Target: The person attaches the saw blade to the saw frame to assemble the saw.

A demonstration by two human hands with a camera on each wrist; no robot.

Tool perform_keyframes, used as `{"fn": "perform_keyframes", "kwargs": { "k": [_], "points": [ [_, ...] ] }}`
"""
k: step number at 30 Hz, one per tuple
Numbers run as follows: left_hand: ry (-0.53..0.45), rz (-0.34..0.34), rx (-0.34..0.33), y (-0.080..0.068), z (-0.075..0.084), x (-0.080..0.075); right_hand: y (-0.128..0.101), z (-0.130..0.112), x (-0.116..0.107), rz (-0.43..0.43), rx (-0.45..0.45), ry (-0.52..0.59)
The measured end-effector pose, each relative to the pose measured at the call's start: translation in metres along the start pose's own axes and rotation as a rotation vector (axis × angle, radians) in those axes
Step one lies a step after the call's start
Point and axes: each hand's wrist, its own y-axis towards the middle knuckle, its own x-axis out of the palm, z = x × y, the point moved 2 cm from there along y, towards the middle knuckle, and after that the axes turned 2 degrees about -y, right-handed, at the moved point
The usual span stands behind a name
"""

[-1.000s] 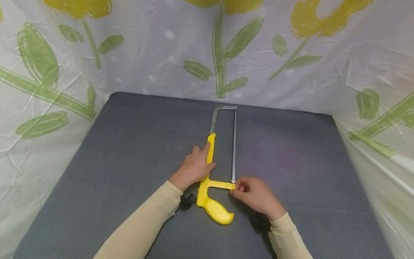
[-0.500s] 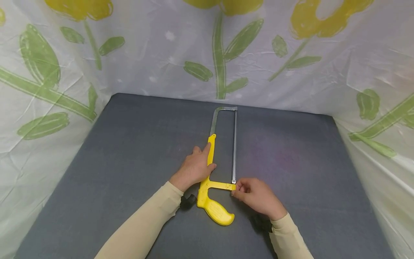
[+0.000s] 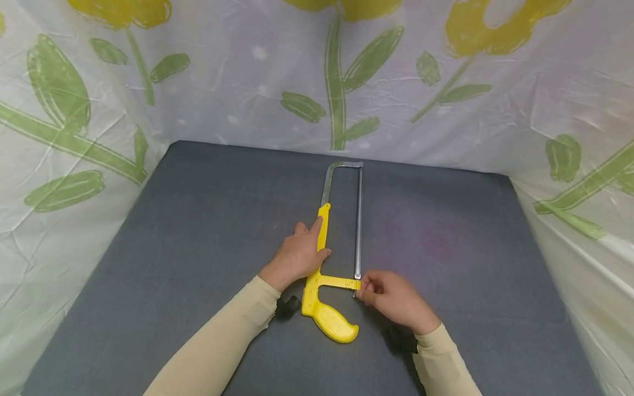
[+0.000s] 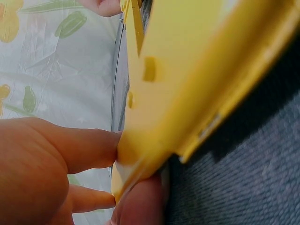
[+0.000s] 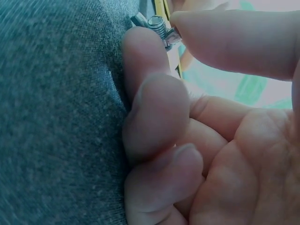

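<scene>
Head view: a dark grey table fills the lower part of the scene, walled on three sides by a white plastic sheet printed with yellow flowers and green leaves. A hacksaw lies flat near the middle of the table, its metal bow pointing away from the person and its yellow handle pointing back toward them. The thin blade runs along the right side of the frame, from the far metal corner down to the yellow crossbar.

The left hand grips the yellow part of the saw's back just above the handle; the index finger lies along the bar and the thumb presses against it from the inner side. In the left wrist view the fingers are clamped against the yellow plastic.

The right hand sits at the end of the crossbar where the blade is fastened. In the right wrist view the thumb and index finger pinch a small threaded metal screw with the other fingers curled beneath; whether a nut sits on it is hard to tell at this close range. Both forearms wear beige sleeves.
</scene>
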Motion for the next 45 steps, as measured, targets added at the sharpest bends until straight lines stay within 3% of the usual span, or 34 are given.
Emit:
{"fn": "perform_keyframes", "kwargs": {
  "k": [35, 42, 45],
  "points": [
    [-0.005, -0.02, 0.002, 0.001, 0.001, 0.003, -0.004, 0.0, 0.001, 0.013, -0.046, -0.02],
    [-0.038, -0.028, 0.042, -0.001, -0.009, 0.01, -0.008, 0.005, -0.003, -0.068, -0.01, -0.001],
    [-0.048, -0.011, 0.057, -0.003, -0.02, 0.009, -0.006, 0.009, -0.008, -0.024, 0.037, -0.054]
  ]
}}
